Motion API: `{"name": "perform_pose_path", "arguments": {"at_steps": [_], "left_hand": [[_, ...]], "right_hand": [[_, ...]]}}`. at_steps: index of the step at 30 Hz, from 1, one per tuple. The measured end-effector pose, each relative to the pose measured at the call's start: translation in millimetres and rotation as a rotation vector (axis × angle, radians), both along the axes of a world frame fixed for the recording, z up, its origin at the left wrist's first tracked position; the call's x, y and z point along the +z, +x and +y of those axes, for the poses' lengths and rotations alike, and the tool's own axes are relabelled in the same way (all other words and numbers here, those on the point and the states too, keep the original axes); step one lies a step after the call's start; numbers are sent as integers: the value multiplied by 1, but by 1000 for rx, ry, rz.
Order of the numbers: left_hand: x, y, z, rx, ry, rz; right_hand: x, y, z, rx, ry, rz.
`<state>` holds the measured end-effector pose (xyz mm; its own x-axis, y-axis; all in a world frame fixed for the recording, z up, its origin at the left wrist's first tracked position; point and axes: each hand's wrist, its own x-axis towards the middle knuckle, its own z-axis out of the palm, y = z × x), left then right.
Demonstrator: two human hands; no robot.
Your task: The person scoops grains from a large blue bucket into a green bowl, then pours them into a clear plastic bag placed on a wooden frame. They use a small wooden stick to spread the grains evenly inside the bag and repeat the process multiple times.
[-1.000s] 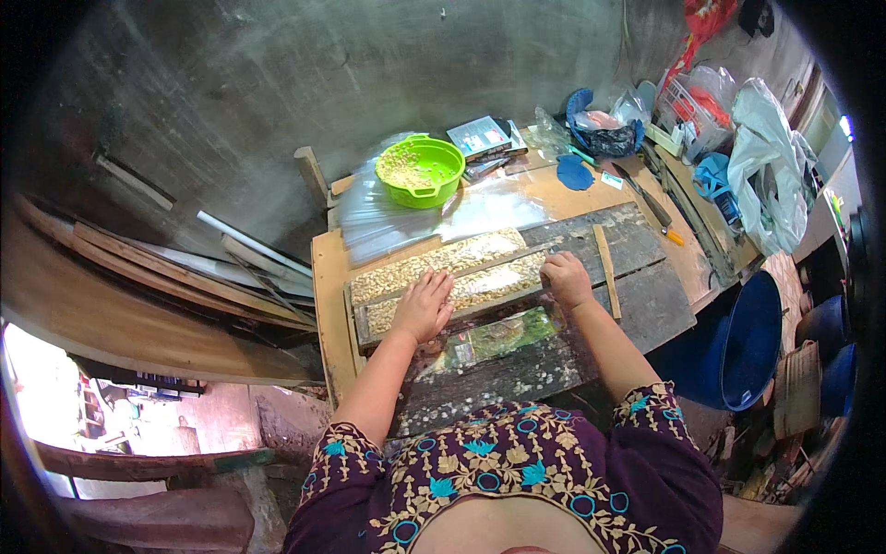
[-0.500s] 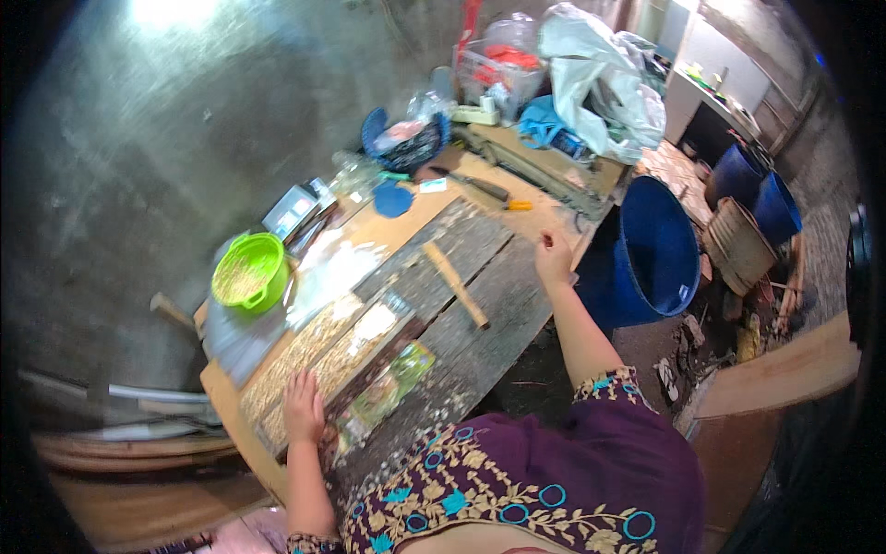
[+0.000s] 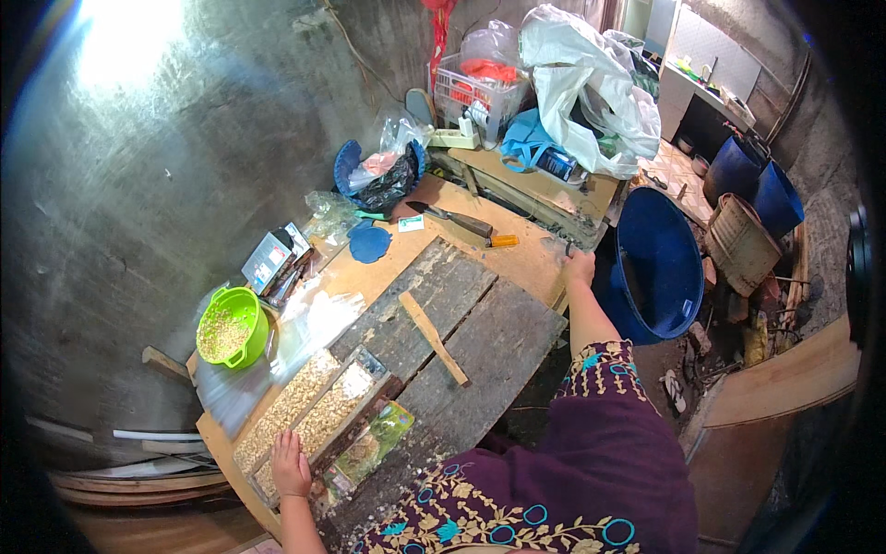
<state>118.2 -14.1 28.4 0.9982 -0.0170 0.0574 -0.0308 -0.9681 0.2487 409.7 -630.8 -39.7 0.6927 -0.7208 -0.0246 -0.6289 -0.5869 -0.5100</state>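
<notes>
My left hand (image 3: 291, 466) lies with fingers stretched out on the near end of a long wooden mould (image 3: 334, 427), whose two channels hold pale chopped nuts (image 3: 300, 392). Beside the mould is a green and clear plastic packet (image 3: 377, 445). Out at the table's right edge, my right hand (image 3: 579, 267) is closed, its fingertips at a small dark item that I cannot make out. A flat wooden stick (image 3: 434, 337) rests on the dark board (image 3: 498, 332) between my hands.
A green basket (image 3: 231, 328) of nut pieces stands at the left, near a scale (image 3: 268, 261). A knife (image 3: 452, 220) and an orange handle (image 3: 502, 241) lie at the back. Right of the table stands a large blue barrel (image 3: 657, 268).
My right hand has moved outward to the table's right edge, from a raised fist over the board. My left hand stays at the mould. The whole view has shifted slightly.
</notes>
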Motion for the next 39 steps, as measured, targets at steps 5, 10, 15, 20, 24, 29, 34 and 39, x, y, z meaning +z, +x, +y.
{"name": "perform_pose_path", "arguments": {"at_steps": [5, 10, 15, 20, 24, 29, 34, 39], "left_hand": [[-7, 2, 4, -25, 15, -31], [-14, -2, 8, 16, 0, -28], [-11, -7, 10, 29, 15, -21], [-15, -4, 15, -20, 18, -93], [-11, -8, 21, -40, 31, -112], [-7, -14, 19, -46, 56, -246], [-5, -19, 15, 10, 8, -369], [-11, -21, 13, 50, 13, -408]], "right_hand": [[-8, 6, -14, 100, -128, 6], [-3, 11, -21, 137, -131, 23], [15, 20, -14, 243, -205, -4], [66, -7, 82, 449, 433, -407], [96, -78, 220, 940, 670, -312], [99, -159, 366, 1570, 252, -329], [96, -193, 424, 1735, 64, -384], [90, -204, 436, 1743, -39, -353]]}}
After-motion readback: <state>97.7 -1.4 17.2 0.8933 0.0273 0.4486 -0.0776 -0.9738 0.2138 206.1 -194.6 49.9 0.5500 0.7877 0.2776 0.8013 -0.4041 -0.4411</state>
